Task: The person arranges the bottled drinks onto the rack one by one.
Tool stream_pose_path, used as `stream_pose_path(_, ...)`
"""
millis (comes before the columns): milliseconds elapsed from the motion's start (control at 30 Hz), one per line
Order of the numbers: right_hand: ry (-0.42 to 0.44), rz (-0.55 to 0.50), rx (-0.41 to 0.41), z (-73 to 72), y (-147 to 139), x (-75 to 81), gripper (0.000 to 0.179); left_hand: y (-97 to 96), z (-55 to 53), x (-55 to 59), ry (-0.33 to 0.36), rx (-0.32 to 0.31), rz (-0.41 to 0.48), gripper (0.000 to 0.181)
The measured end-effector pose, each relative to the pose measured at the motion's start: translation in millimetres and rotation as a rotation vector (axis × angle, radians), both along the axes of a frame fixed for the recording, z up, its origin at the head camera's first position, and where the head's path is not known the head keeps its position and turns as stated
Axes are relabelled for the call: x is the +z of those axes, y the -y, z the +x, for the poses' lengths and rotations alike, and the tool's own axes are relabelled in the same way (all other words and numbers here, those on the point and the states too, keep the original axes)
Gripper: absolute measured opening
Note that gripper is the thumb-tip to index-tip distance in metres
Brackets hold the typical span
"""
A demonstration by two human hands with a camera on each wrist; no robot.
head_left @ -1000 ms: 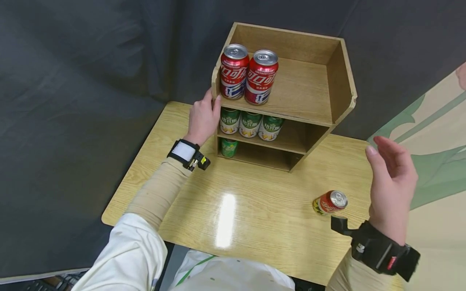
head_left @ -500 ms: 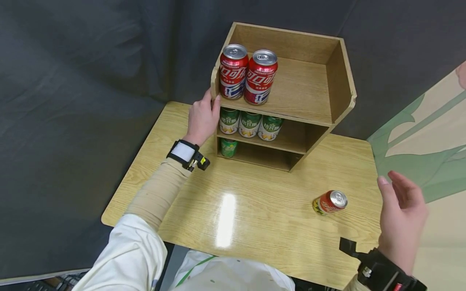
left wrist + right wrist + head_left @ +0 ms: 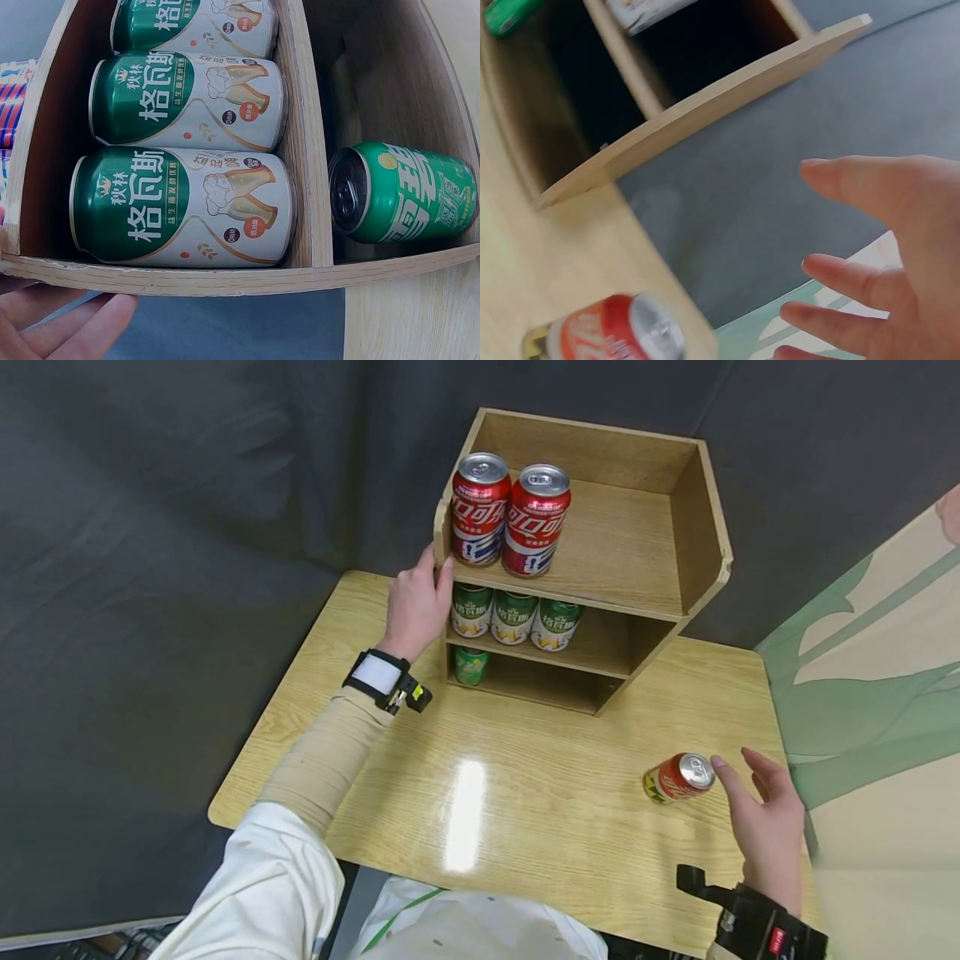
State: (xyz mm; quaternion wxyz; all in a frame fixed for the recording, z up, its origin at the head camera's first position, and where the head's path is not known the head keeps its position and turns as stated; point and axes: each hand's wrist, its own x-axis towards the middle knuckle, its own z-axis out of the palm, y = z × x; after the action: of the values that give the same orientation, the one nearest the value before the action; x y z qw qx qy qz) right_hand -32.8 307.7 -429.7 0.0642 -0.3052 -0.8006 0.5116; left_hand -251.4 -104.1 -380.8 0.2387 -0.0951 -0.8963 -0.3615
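My left hand point(image 3: 417, 610) rests against the left side of a small wooden shelf unit point(image 3: 622, 543), fingertips at the outer face of its panel. Two red cola cans point(image 3: 480, 514) stand on the top shelf at the left. Green-and-white drink cans point(image 3: 180, 206) stand in a row on the middle shelf, and a green soda can point(image 3: 405, 193) is on the bottom shelf. My right hand point(image 3: 765, 827) is right of a red soda can point(image 3: 678, 778) with a yellow lower part, fingers spread, thumb tip near its silver lid. Nothing is in this hand.
The light wooden table point(image 3: 540, 810) carries the shelf unit at its back and the single can at its right. Dark cloth point(image 3: 187, 610) hangs behind and to the left. A green-and-beige patterned panel point(image 3: 885, 710) borders the right side.
My right hand first moved down and slightly right, then left toward the lone can on the table. My left hand stays at the shelf unit's side, and the cans keep their places.
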Motion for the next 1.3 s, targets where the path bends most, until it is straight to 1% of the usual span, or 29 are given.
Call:
stream_pose_path(233,0.094,0.078,0.124,-3.6,-3.6,-32.7,0.079,0.9,-0.4,-1.2,-0.024,0.01,-0.003,0.037)
stream_pose_path(367,0.129,0.06,0.156,-6.9,-4.7,-52.0,0.089,0.7,-0.4,-1.4,-0.033,0.005,0.001,0.036)
stream_pose_path(467,0.132,0.038,0.152,-9.8,-3.2,-64.2,0.095,0.0,-0.8,-1.5,-0.037,0.001,0.001,0.036)
stream_pose_path(533,0.118,0.034,0.137,-11.3,-1.7,-70.0,0.095,-0.4,-1.1,-1.6,-0.037,-0.002,0.0,0.036)
stream_pose_path(700,0.047,0.085,0.085,-18.9,-2.0,-83.0,0.089,-0.7,-1.2,-1.9,-0.044,0.0,0.003,0.037)
stream_pose_path(800,0.027,0.122,0.07,-24.3,-5.5,-91.5,0.084,-0.6,-0.5,-2.4,-0.041,0.003,0.004,0.036)
stream_pose_path(933,0.05,0.117,0.066,-27.9,-10.5,-97.4,0.08,-0.4,0.2,-3.7,-0.031,-0.002,0.006,0.037)
stream_pose_path(1167,0.1,0.103,0.092,-32.2,-16.8,-97.9,0.084,-0.1,0.1,-3.5,-0.048,0.001,0.006,0.036)
stream_pose_path(1300,0.118,0.103,0.096,-34.3,-18.7,-100.2,0.083,-0.4,0.4,-3.0,-0.043,-0.001,0.006,0.037)
